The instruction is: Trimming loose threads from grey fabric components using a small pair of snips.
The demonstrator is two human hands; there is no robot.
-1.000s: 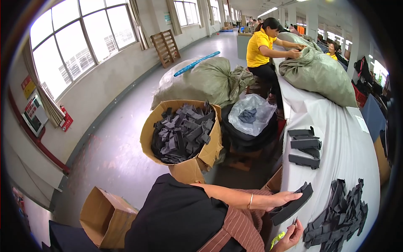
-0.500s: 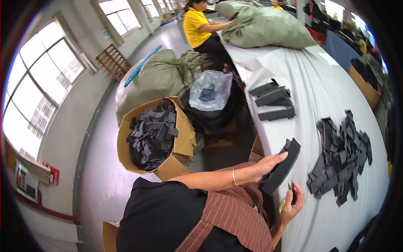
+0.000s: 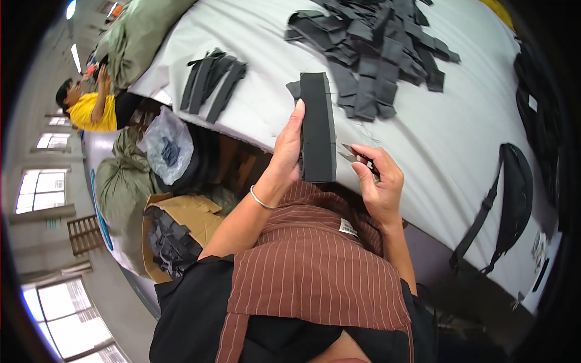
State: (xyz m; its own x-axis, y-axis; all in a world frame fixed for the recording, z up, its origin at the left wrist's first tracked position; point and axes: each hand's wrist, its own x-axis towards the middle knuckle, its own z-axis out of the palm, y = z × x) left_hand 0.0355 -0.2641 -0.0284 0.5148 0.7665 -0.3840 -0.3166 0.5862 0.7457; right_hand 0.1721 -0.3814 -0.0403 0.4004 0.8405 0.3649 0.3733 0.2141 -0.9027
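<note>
My left hand (image 3: 288, 148) grips a stack of dark grey fabric strips (image 3: 318, 127), held upright over the table's near edge. The thumb presses along its left side, and a loose end sticks out at the upper left. Just to the right of the stack, my right hand (image 3: 381, 181) is closed around small thread snips (image 3: 357, 158). Their two pointed blades stand apart and aim toward the strips. Most of the handle is hidden in my fingers. Beyond the stack lies a loose pile of dark grey fabric pieces (image 3: 369, 54) on the white-covered table (image 3: 436, 157).
Several bundled strips (image 3: 212, 85) lie at the left of the table. A black waist bag (image 3: 511, 199) rests at the right. Below left are a cardboard box (image 3: 187, 212) of fabric pieces and a plastic-lined bin (image 3: 166, 145). A person in yellow (image 3: 94, 109) sits at the far left.
My view has swung to the right, so the table now fills more of it. Both hands have come in front of my body, still holding the strips and the snips.
</note>
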